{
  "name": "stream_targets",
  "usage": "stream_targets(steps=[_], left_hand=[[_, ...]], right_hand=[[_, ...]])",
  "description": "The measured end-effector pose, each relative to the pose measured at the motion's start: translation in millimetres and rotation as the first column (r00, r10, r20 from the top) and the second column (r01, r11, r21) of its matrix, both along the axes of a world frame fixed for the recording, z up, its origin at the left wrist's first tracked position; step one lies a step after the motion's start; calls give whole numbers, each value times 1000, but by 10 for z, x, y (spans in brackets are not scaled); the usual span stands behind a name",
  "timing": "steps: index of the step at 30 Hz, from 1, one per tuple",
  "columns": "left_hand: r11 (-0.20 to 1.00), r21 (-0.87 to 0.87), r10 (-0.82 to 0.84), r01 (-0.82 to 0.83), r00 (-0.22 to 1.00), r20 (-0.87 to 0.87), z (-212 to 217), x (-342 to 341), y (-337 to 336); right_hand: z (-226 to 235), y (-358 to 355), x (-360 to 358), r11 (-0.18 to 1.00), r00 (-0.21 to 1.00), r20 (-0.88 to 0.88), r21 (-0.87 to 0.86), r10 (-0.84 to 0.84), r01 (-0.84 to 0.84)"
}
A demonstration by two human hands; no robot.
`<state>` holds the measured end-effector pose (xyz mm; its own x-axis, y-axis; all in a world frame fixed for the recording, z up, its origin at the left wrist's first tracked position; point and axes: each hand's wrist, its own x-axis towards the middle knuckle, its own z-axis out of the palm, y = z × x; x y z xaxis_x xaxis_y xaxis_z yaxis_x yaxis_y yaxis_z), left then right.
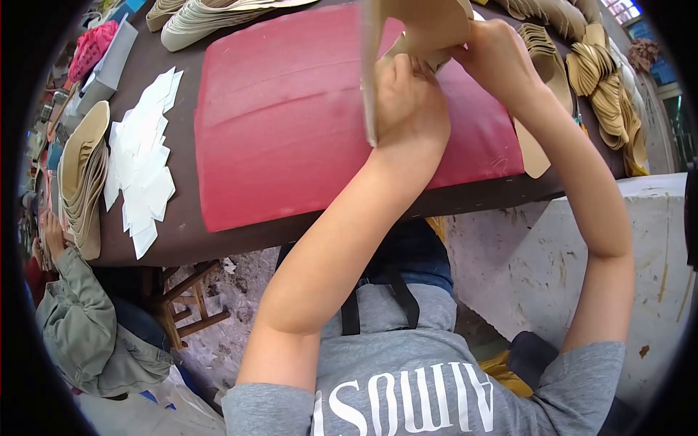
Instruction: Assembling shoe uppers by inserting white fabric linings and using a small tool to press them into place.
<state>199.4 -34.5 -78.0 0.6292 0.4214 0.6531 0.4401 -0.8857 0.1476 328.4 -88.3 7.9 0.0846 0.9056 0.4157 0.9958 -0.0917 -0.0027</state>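
Observation:
Above the far part of a red mat (283,131), both my hands are raised close together on a tan, curved sheet-like piece (432,25). My left hand (408,94) has its fingers curled and closed at the lower edge of that piece. The fingers of my right hand (498,62) are pinched on its right side. A thin, pale flat piece (368,80) stands nearly edge-on beside my left hand; I cannot tell whether it belongs to the tan piece. The upper part of what I hold runs out of view.
White paper-like pieces (142,160) lie fanned on the dark table (182,232) at left. Beside them sits a stack of tan sole-shaped pieces (87,174). More tan bundles (600,87) lie at right. A co-worker's hand (52,232) is at far left, near a wooden stool (193,305).

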Motion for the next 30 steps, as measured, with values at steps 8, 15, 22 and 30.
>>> stream_targets(steps=[8,15,22,30], left_hand=[[995,-82,-37,48,990,133,97,80,15],[1000,5,-4,4,989,-150,157,213,198],[933,343,71,112,875,-478,597,-132,113],[787,595,239,161,810,-536,525,-140,-51]], right_hand=[[-45,32,44,999,998,-45,27,-42,44],[-23,78,9,994,990,-112,47,-91,97],[-230,-140,0,933,885,-350,71,-308,353],[-499,-249,-166,898,861,-423,197,-283,392]])
